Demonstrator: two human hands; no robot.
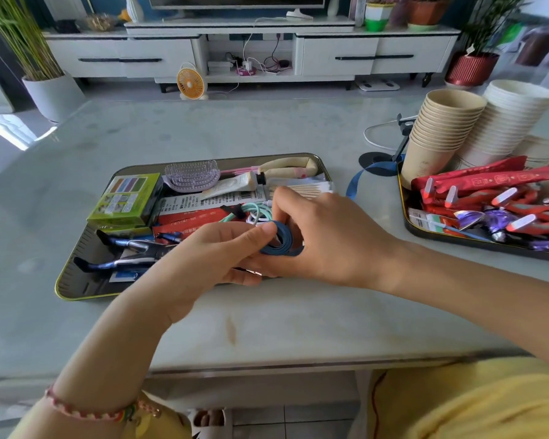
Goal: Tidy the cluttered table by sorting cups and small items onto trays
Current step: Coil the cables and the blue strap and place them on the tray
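dark yellow-rimmed tray (73, 274): green cardboard box (124, 201), lilac plastic hairbrush (192, 177) inside | second dark tray (406, 213) right of it: stacked paper cups (441, 128), red sachets (476, 182) | left hand (210, 248) and right hand (324, 236), fingers curled, both pinch coiled blue ribbon (279, 240) above first tray's near edge

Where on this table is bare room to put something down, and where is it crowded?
Free: the table left of and beyond the left tray, the near strip before it, the gap between the trays. Crowded: both trays, the right tray with cups; the left hand and right hand hold a blue strap.
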